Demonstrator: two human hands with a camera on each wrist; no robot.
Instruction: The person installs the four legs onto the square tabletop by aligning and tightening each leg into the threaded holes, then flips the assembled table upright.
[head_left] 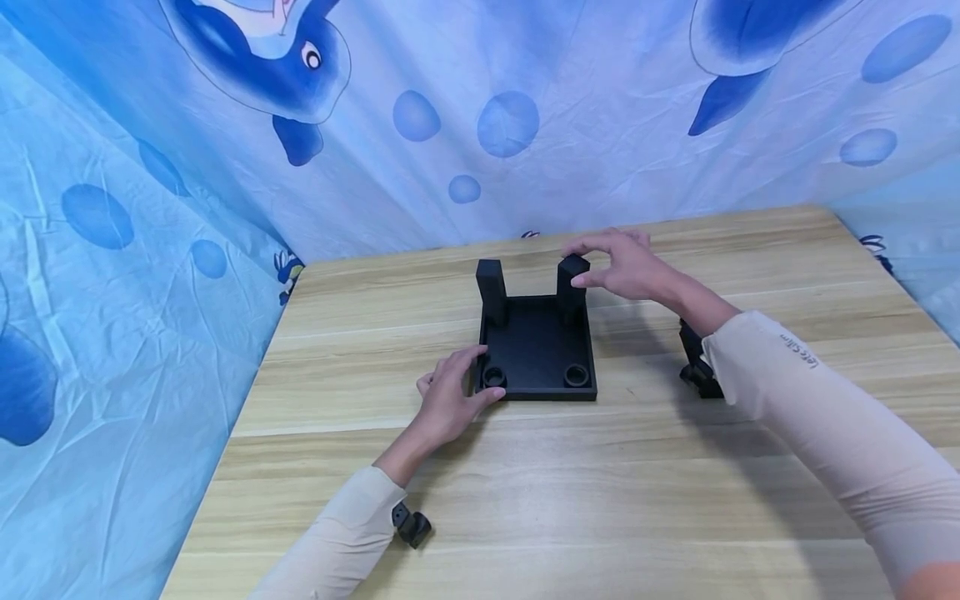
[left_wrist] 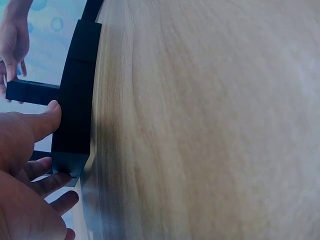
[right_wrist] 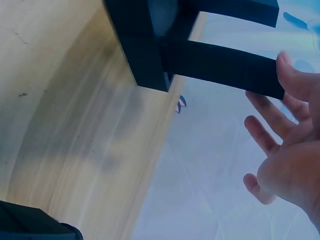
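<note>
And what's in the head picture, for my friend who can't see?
A right hand pinches one of two posts on a black tray; a left hand holds its near left corner. The tray sits on a wooden table before blue cloth.

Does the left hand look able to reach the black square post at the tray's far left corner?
Likely yes: the left hand holds the black tray nearby, and nothing visible stands between hand and post.
</note>
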